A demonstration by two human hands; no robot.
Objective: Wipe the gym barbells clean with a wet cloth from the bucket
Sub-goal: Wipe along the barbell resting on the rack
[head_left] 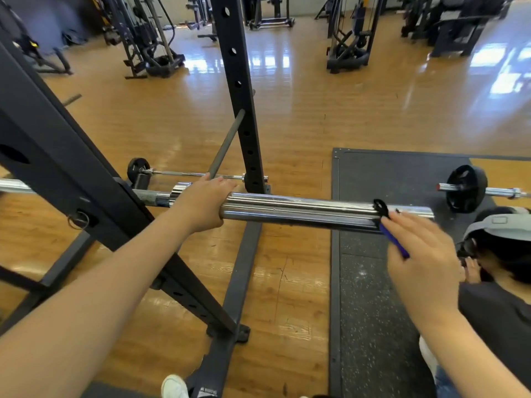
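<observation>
Head cam: left hand (201, 202) is wrapped over the inner end of the chrome barbell sleeve (316, 212), which sits across the black rack (71, 179). Right hand (422, 254) is near the sleeve's outer end, fingers mostly straight, with a blue-and-black strap thing (388, 225) against them; can't tell if it's actually pinched. Another person (500, 271) crouches just right. Second barbell (471, 191) lies on the rubber mat (373, 282), wood floor (301, 116) all round.
</observation>
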